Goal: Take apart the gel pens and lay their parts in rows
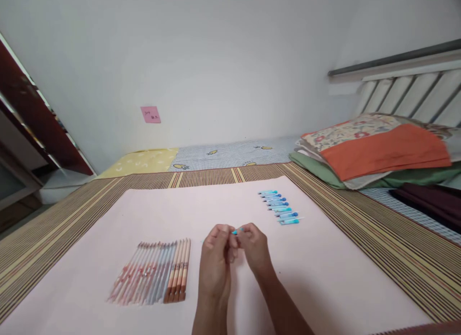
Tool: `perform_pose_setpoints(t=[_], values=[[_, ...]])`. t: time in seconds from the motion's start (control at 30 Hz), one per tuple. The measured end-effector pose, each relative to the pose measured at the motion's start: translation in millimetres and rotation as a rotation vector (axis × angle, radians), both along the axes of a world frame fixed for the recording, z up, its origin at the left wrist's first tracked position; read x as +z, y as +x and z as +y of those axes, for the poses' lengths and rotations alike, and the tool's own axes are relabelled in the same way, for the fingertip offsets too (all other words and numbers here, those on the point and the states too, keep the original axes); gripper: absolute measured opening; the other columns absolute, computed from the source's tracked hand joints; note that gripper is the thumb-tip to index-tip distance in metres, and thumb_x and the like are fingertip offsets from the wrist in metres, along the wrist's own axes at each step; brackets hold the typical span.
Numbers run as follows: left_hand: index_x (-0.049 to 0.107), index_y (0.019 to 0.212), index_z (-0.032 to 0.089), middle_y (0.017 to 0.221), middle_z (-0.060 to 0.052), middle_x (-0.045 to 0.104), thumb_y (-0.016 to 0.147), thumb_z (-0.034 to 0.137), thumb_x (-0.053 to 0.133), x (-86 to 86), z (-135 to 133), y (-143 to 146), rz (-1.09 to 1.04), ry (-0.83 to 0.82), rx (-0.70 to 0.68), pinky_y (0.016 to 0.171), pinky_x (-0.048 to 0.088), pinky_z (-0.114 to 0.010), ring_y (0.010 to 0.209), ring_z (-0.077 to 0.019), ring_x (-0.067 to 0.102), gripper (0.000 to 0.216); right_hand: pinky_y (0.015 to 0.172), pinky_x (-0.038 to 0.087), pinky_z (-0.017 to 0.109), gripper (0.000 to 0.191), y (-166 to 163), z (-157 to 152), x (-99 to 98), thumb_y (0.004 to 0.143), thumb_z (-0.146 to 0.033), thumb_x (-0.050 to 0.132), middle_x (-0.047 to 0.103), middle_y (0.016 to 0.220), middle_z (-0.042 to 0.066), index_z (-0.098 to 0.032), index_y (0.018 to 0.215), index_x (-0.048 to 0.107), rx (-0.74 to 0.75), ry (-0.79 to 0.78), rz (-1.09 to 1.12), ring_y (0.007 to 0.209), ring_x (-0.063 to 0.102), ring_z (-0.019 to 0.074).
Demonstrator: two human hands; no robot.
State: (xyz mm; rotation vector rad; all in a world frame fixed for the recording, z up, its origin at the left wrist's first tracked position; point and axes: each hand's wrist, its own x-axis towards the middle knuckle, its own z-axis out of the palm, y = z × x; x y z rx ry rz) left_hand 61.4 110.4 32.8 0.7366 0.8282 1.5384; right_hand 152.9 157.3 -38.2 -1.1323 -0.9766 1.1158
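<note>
My left hand [215, 258] and my right hand [256, 251] meet over the middle of the pale pink sheet [317, 277]. Between their pinched fingertips is a small turquoise piece [235, 232], mostly covered by the fingers, so its full shape is hidden. It matches the colour of the short blue pens [283, 209] lying in a slanted column beyond my right hand, dark tips pointing left. Left of my left hand lies a row of long slim pens [147, 272], reddish to grey-blue, ending in several peach-and-brown ones [179, 272].
The sheet lies on a striped mat [334, 200]. Folded cloths, one orange [389, 150], are piled at the back right below a white radiator [406, 92]. A pink note [150, 114] sticks to the wall. Yellow fabric [144, 161] runs along the back left.
</note>
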Motion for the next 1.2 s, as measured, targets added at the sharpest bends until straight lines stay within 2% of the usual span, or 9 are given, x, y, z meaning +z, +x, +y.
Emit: perform_pose_setpoints(t=[0.1,0.23,0.33,0.47,0.6,0.7,0.83,1.0,1.2], values=[[0.065,0.082,0.015,0.059,0.004,0.057,0.066,0.052,0.086,-23.6,13.4,-6.6,-0.03,-0.101,0.209,0.043,0.029,-0.017,0.048,-0.0057,0.042,0.045,0.06,0.057,0.032,0.041,18.8,12.2,6.8,0.067,-0.053,0.081,0.073,0.07,0.004,-0.02,0.079,0.061,-0.059,-0.066,0.219,0.064,0.073,0.0223],[0.056,0.072,0.017,0.055,0.006,0.053,0.059,0.057,0.089,-44.4,21.2,0.5,-0.03,-0.206,0.326,0.04,0.027,-0.017,0.044,-0.0051,0.039,0.053,0.063,0.057,0.027,0.041,40.4,18.1,10.3,0.066,-0.049,0.085,0.074,0.073,0.002,-0.02,0.085,0.063,-0.155,-0.045,0.401,0.07,0.074,0.0198],[0.055,0.074,0.018,0.057,0.004,0.057,0.057,0.057,0.091,-48.4,21.8,9.1,-0.038,-0.231,0.286,0.041,0.032,-0.017,0.045,-0.0062,0.044,0.056,0.059,0.056,0.025,0.041,48.5,16.8,13.3,0.064,-0.046,0.088,0.071,0.068,-0.001,-0.02,0.084,0.064,-0.162,-0.042,0.443,0.066,0.072,0.0179],[0.064,0.091,0.015,0.068,-0.002,0.069,0.053,0.054,0.095,-49.2,22.2,13.2,-0.095,-0.205,0.199,0.047,0.041,-0.018,0.053,-0.0093,0.055,0.063,0.053,0.053,0.023,0.039,48.5,13.7,17.8,0.062,-0.045,0.09,0.067,0.064,-0.003,-0.02,0.079,0.065,-0.101,-0.021,0.437,0.059,0.068,0.0148],[0.069,0.09,0.013,0.071,-0.005,0.072,0.051,0.047,0.097,-50.3,23.2,12.7,-0.156,-0.148,0.18,0.051,0.046,-0.018,0.056,-0.0097,0.059,0.059,0.058,0.054,0.023,0.04,40.3,11.9,18.7,0.062,-0.045,0.092,0.071,0.074,-0.001,-0.019,0.084,0.071,-0.045,-0.016,0.536,0.064,0.067,0.0132],[0.071,0.091,0.013,0.078,-0.007,0.075,0.057,0.039,0.096,-49.2,22.3,13.2,-0.193,-0.11,0.149,0.062,0.052,-0.02,0.065,-0.0109,0.065,0.05,0.066,0.057,0.026,0.04,31.2,9.8,17.5,0.063,-0.045,0.092,0.073,0.081,0.003,-0.018,0.088,0.075,0.104,-0.045,0.61,0.071,0.067,0.0146],[0.073,0.092,0.014,0.081,-0.007,0.075,0.063,0.034,0.094,-48.4,20.5,13.9,-0.205,-0.059,0.114,0.068,0.054,-0.021,0.072,-0.0124,0.067,0.041,0.065,0.055,0.027,0.037,22.3,6.6,15.2,0.067,-0.045,0.091,0.07,0.071,0.003,-0.016,0.084,0.077,0.265,-0.054,0.574,0.068,0.064,0.0149],[0.073,0.095,0.014,0.081,-0.007,0.075,0.066,0.033,0.093,-49.3,20.0,15.1,-0.206,-0.029,0.092,0.071,0.055,-0.023,0.075,-0.014,0.068,0.04,0.064,0.053,0.027,0.04,21.3,4.3,16.8,0.066,-0.049,0.09,0.069,0.07,0.002,-0.016,0.086,0.078,0.242,-0.063,0.487,0.066,0.062,0.0133],[0.072,0.095,0.014,0.081,-0.008,0.075,0.066,0.032,0.092,-50.2,20.9,16.1,-0.217,-0.028,0.085,0.072,0.056,-0.024,0.074,-0.0147,0.069,0.04,0.065,0.054,0.03,0.045,21.0,5.0,20.3,0.059,-0.05,0.093,0.07,0.071,0.003,-0.016,0.084,0.077,0.196,-0.066,0.426,0.067,0.063,0.0154]])
